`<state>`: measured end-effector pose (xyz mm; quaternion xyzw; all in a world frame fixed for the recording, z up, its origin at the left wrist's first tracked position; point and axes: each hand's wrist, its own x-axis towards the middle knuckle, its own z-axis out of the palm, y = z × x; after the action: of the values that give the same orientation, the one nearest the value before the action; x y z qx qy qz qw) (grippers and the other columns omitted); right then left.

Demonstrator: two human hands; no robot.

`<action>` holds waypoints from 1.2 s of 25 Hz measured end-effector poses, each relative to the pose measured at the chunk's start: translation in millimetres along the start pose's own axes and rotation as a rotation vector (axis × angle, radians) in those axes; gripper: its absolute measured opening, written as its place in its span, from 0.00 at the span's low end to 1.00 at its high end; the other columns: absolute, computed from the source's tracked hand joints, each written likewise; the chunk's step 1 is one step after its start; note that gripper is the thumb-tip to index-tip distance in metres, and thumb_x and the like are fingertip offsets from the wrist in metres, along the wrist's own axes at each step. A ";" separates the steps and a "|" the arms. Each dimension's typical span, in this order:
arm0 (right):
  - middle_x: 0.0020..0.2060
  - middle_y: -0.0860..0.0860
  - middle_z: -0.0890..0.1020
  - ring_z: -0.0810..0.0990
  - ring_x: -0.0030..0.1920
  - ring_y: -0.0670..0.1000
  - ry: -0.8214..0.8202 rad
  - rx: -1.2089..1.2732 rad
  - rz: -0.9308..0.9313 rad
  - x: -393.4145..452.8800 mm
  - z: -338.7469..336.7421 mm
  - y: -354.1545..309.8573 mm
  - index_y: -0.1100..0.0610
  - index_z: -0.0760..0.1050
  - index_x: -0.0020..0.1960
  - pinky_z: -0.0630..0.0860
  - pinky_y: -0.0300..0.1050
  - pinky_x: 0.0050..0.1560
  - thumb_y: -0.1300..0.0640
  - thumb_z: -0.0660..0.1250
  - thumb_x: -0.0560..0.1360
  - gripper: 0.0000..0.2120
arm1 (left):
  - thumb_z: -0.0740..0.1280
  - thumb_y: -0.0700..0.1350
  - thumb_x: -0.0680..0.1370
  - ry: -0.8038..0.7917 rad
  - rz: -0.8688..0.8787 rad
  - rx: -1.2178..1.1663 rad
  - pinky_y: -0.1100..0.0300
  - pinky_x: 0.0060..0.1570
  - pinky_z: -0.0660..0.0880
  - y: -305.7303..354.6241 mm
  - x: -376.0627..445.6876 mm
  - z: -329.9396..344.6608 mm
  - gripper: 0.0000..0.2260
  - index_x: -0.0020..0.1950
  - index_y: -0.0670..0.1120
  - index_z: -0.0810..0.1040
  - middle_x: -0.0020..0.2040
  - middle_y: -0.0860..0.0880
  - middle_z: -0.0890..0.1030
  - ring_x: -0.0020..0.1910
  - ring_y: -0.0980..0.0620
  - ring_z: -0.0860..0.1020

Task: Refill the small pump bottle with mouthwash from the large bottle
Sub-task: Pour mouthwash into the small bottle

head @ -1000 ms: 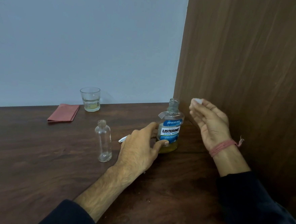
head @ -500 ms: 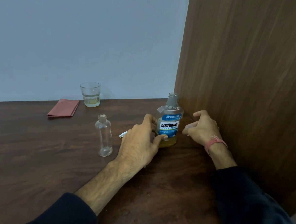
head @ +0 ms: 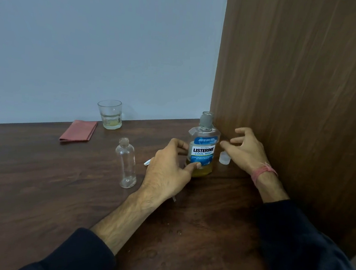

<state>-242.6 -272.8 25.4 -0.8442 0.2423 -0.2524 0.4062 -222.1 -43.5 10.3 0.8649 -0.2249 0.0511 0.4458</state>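
The dark wooden bench [head: 42, 188] carries everything, with a wooden panel [head: 291, 100] rising just beyond the right hand [head: 245, 152]. The large bottle [head: 203, 149] stands upright and uncapped between the two hands; the left hand [head: 170, 172] grips its lower body, thumb across the label and fingers curled behind. The right hand hovers just to the bottle's other side, fingers loosely spread and holding nothing, with the small clear cap [head: 224, 158] standing on the bench right under its fingers. The small pump bottle [head: 126, 163] stands upright and open-mouthed just outside the left hand, away from the large bottle, looking empty. So the pour, I'd judge, must travel leftward across the left hand to reach that narrow neck, and either hand could lift the large bottle.
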 end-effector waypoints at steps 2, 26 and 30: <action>0.57 0.45 0.84 0.84 0.58 0.46 0.115 0.151 -0.141 -5.9 -2.7 -6.1 0.50 0.76 0.70 0.82 0.43 0.56 0.47 0.74 0.81 0.20 | 0.83 0.58 0.77 0.056 0.007 -0.027 0.76 0.46 0.63 5.5 -5.1 -5.7 0.28 0.72 0.56 0.75 0.71 0.60 0.83 0.56 0.66 0.77; 0.61 0.48 0.82 0.83 0.62 0.47 -0.087 0.360 -0.637 -63.7 51.1 -105.0 0.49 0.79 0.76 0.83 0.43 0.64 0.57 0.75 0.81 0.24 | 0.89 0.56 0.71 0.287 0.146 -0.224 0.60 0.50 0.88 -88.4 -34.3 -120.4 0.21 0.60 0.59 0.86 0.57 0.59 0.90 0.54 0.55 0.90; 0.57 0.44 0.85 0.83 0.58 0.42 -0.060 0.289 -0.724 -70.5 83.1 -133.2 0.46 0.76 0.75 0.81 0.32 0.57 0.57 0.81 0.76 0.30 | 0.89 0.51 0.72 0.306 0.125 -0.280 0.60 0.53 0.89 -90.9 -32.9 -120.2 0.19 0.57 0.60 0.85 0.58 0.61 0.90 0.56 0.59 0.90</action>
<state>-217.0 -109.0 71.8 -0.8162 -0.1213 -0.3859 0.4125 -198.5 108.8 4.5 0.7612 -0.2125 0.1776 0.5864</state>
